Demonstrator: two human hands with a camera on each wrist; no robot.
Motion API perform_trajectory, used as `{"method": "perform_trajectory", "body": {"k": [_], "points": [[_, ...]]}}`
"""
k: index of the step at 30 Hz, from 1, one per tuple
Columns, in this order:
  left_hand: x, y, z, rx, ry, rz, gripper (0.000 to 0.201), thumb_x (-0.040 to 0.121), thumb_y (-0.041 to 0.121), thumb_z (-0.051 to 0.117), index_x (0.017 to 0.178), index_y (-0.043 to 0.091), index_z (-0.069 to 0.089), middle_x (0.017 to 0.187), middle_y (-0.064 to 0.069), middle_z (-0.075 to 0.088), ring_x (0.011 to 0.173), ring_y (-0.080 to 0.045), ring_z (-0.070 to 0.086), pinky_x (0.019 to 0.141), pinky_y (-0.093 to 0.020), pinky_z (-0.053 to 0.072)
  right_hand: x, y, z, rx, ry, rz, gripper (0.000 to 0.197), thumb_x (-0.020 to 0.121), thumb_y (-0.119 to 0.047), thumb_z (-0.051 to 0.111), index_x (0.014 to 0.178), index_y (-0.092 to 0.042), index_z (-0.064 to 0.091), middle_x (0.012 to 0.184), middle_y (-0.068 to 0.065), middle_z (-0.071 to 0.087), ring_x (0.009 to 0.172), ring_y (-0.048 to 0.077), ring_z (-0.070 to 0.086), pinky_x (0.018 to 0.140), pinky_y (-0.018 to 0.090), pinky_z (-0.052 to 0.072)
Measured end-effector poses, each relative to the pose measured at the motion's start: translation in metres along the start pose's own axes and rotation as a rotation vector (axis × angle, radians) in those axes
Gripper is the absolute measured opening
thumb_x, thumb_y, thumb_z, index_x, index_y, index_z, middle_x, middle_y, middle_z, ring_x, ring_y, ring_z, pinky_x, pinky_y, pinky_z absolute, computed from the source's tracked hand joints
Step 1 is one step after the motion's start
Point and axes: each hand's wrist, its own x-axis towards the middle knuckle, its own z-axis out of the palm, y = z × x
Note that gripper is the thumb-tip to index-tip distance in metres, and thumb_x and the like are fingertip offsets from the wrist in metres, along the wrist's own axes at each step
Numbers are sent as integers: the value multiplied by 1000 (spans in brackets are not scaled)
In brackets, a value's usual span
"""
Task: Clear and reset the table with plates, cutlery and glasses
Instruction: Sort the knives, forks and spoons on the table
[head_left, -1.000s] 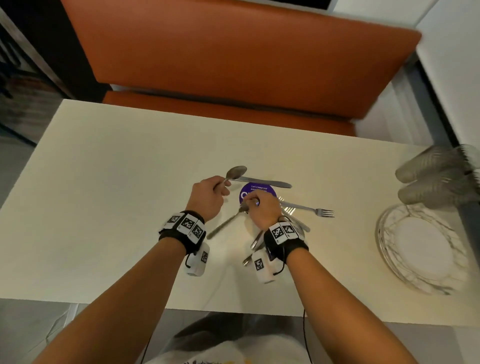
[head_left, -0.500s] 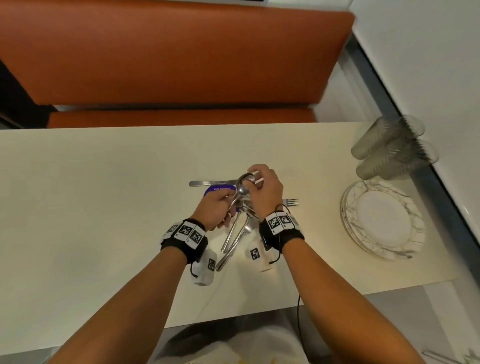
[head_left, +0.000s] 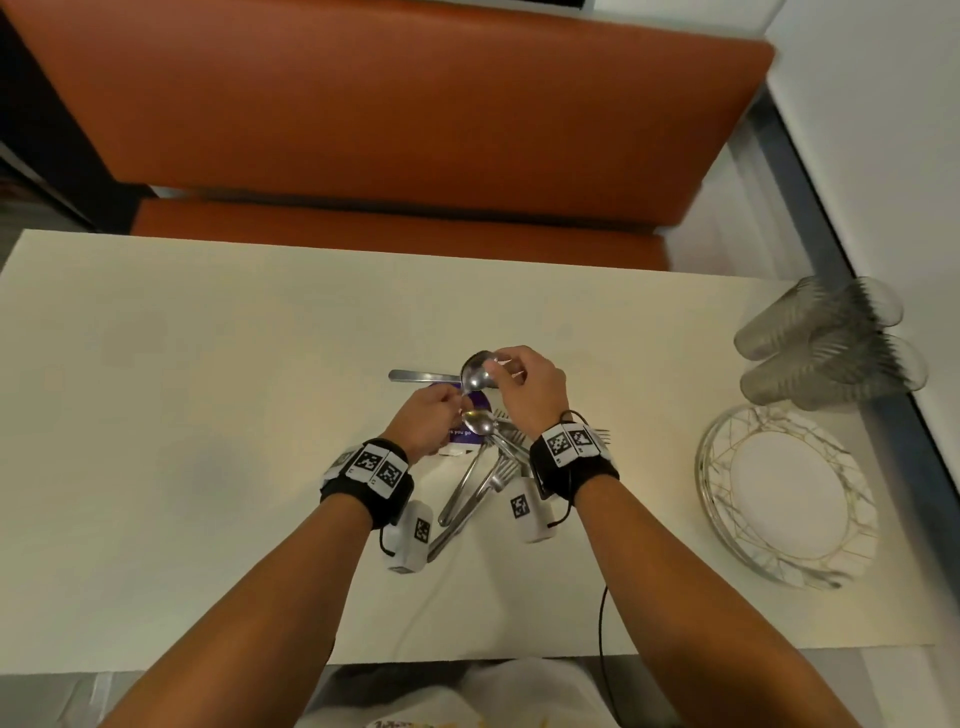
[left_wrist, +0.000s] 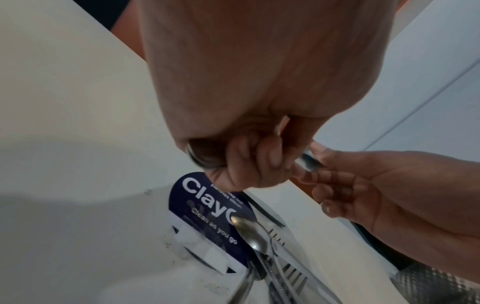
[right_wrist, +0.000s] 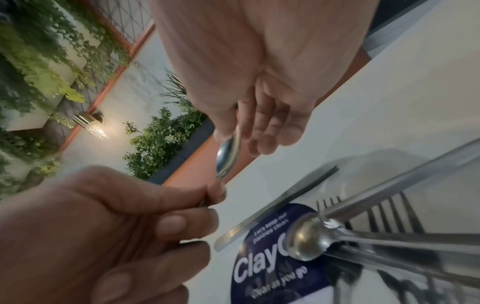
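I hold one steel spoon (head_left: 477, 372) above the table (head_left: 208, 415) between both hands. My left hand (head_left: 451, 401) grips its handle in curled fingers (left_wrist: 255, 162). My right hand (head_left: 500, 365) pinches the rim of the spoon's bowl (right_wrist: 228, 156) between thumb and fingers. Under the hands lies a loose pile of cutlery (head_left: 480, 480): another spoon (head_left: 480, 422), forks and more handles, partly on a purple round card (head_left: 474, 410). A knife (head_left: 421, 375) lies just beyond the card. The right wrist hides part of the pile.
A stack of white plates with gold lines (head_left: 784, 493) sits at the table's right end. Several ribbed glasses (head_left: 831, 343) lie on their sides behind it. An orange bench (head_left: 395, 104) runs along the far side.
My right hand left the cutlery pile and took hold of the bowl of the spoon that my left hand was holding. The head view swung to the right.
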Motion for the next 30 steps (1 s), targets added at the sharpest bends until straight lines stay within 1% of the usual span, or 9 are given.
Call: {"method": "perform_trajectory", "body": {"k": [3,7,9,12,16,20,23,27,30], "points": [[8,-11,-6,-9,81,-55,27,106,16,39,94,12,63,62,2,48,45,-10,34,44,-24,26,-1,16,-1,-134,-118,-4,20,91,-33,70,106,-19,70,88,-10,67,79,-2,57,70,16,43],[10,-23,-12,-36,145,-78,27,104,12,39,96,9,64,64,3,53,43,-9,37,42,-22,27,-5,34,10,-623,-397,-158,47,83,-50,69,121,-23,62,114,-4,58,105,19,45,88,34,42],[7,-25,-13,-51,148,-84,27,104,9,39,96,7,64,63,4,51,43,-9,35,40,-21,26,-7,35,15,-757,-447,-201,56,78,-51,70,125,-23,60,128,0,53,115,23,42,96,38,41],[0,-28,-19,-70,161,-92,28,105,9,37,96,7,64,65,2,51,45,-10,33,39,-21,25,-9,35,20,-774,-468,-191,51,79,-42,73,124,-20,63,134,4,50,124,25,41,103,41,41],[-4,-32,-27,-58,180,-86,25,104,9,38,98,7,63,71,2,54,48,-11,34,39,-21,27,-16,34,18,-760,-482,-135,40,86,-35,67,121,-19,62,121,3,54,116,24,46,98,38,44],[-9,-33,-31,-57,190,-86,25,104,8,38,101,6,63,71,4,53,48,-10,34,37,-18,29,-25,33,9,-809,-453,-118,40,83,-41,66,118,-23,63,116,1,54,109,23,48,94,37,43],[-12,-32,-30,-52,175,-66,25,105,12,38,99,8,62,72,1,53,48,-10,36,38,-19,30,-28,31,0,-759,-408,-82,41,78,-45,70,114,-27,65,114,-1,52,107,22,46,92,37,43],[-19,-26,-29,-26,165,-7,25,107,14,39,102,5,62,69,-3,55,46,-11,44,35,-18,32,-31,20,-12,-514,-290,-12,26,76,-42,76,96,-29,66,96,-8,62,96,17,53,84,34,49],[-21,-20,-30,10,159,69,25,108,14,39,99,6,61,69,-8,62,59,-23,61,48,-28,50,-33,7,-26,-253,-241,12,24,76,-27,82,96,-22,71,91,-8,69,86,9,63,70,18,49]]}}
